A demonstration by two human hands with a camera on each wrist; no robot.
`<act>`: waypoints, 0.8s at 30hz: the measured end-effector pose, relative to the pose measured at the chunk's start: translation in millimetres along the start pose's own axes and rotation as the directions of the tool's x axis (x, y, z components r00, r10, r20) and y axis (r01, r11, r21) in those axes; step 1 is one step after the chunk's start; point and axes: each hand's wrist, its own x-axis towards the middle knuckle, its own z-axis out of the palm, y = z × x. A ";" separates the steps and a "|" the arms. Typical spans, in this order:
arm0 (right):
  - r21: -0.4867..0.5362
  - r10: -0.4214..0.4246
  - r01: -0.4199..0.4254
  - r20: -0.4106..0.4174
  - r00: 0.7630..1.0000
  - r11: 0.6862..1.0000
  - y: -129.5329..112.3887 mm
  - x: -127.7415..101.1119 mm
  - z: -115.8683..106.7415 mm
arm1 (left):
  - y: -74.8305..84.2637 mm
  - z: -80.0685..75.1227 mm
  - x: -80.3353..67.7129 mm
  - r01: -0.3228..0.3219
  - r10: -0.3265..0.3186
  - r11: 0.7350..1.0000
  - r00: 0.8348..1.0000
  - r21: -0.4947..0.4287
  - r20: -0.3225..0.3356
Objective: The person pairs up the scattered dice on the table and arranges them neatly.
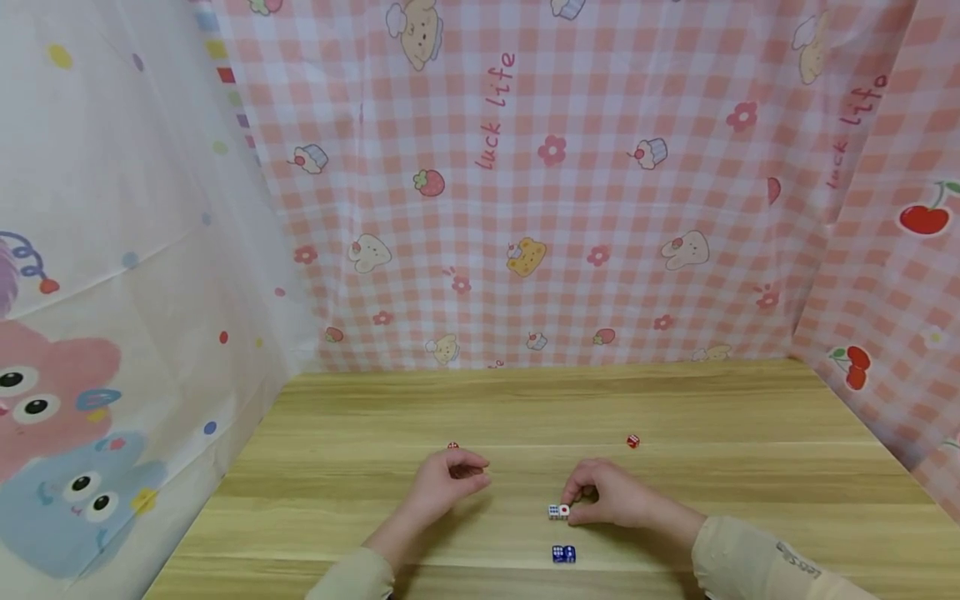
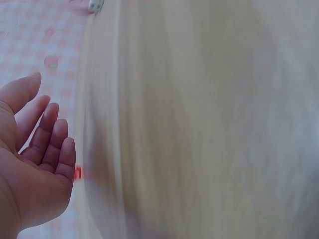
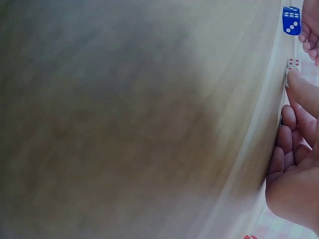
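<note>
Head view: on a wooden surface [image 1: 360, 417], two white dice [image 1: 553, 511] sit side by side, the right hand [image 1: 617, 497] pinching one. Two blue dice [image 1: 558, 554] lie nearer, two red dice [image 1: 633, 442] farther, well apart.

Left wrist: left hand [image 2: 37, 164] empty, loosely curled.

Right wrist: thumb on white die; probably light, hard, smooth, best held by opposite sides.

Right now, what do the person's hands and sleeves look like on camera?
Left hand and right hand are bare, no gloves or rings visible. Left sleeve and right sleeve are pale beige; the right has dark lettering.
</note>
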 end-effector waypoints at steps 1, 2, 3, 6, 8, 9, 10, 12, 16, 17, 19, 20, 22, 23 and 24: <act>0.000 0.002 -0.002 0.001 1.000 1.000 0.0 0.0 -0.2 | -0.6 -3.8 -0.1 0.002 -0.002 1.000 1.000 0.006 -0.015; -0.002 0.003 -0.003 0.001 1.000 1.000 0.0 -0.1 -0.3 | -1.2 -7.1 -0.2 0.009 -0.008 1.000 1.000 0.009 -0.030; -0.003 0.003 -0.003 0.001 1.000 1.000 0.3 -0.1 -0.2 | -1.9 -10.2 -0.4 0.014 -0.013 1.000 0.999 0.009 -0.047; -0.004 0.003 -0.003 0.002 1.000 1.000 0.7 -0.1 0.0 | -4.3 -17.6 -0.9 0.041 -0.040 0.999 0.995 0.004 -0.094; -0.003 0.002 -0.002 0.001 1.000 1.000 0.7 -0.3 0.2 | -6.4 -20.8 -0.1 0.054 -0.054 0.999 0.990 -0.007 -0.131; 0.000 0.004 -0.004 0.002 1.000 1.000 0.5 -0.4 0.2 | -7.4 -22.3 0.2 0.060 -0.061 0.998 0.987 -0.009 -0.151; 0.001 0.003 -0.003 0.002 1.000 1.000 0.2 -0.5 0.1 | -8.3 -23.6 1.0 0.069 -0.070 0.998 0.983 -0.010 -0.169; 0.004 0.001 -0.001 0.001 1.000 1.000 -0.2 -0.6 0.0 | -9.9 -25.9 2.4 0.081 -0.079 0.997 0.976 0.001 -0.201; 0.000 -0.005 0.005 -0.001 1.000 1.000 0.3 -0.7 -0.2 | -12.5 -29.6 5.0 0.107 -0.096 0.994 0.964 0.031 -0.247; -0.001 -0.006 0.006 -0.001 1.000 1.000 0.7 -0.7 -0.1 | -13.0 -30.3 5.4 0.110 -0.096 0.993 0.962 0.043 -0.255; -0.004 -0.011 0.011 -0.003 1.000 1.000 1.5 -0.9 0.2 | -13.7 -31.4 6.5 0.117 -0.099 0.992 0.959 0.056 -0.264; -0.003 -0.012 0.012 -0.003 1.000 1.000 2.0 -1.0 0.3 | -14.3 -32.0 7.2 0.119 -0.098 0.991 0.959 0.065 -0.266; 0.000 -0.018 0.018 -0.004 1.000 1.000 2.7 -1.1 0.5 | -14.7 -32.8 8.7 0.127 -0.101 0.989 0.958 0.081 -0.267; 0.000 -0.021 0.021 -0.005 1.000 1.000 3.1 -1.2 0.5 | -15.5 -33.2 9.8 0.132 -0.103 0.987 0.958 0.091 -0.266; -0.001 -0.024 0.024 -0.005 1.000 1.000 3.5 -1.2 0.6 | -16.2 -33.5 10.9 0.136 -0.106 0.986 0.959 0.097 -0.264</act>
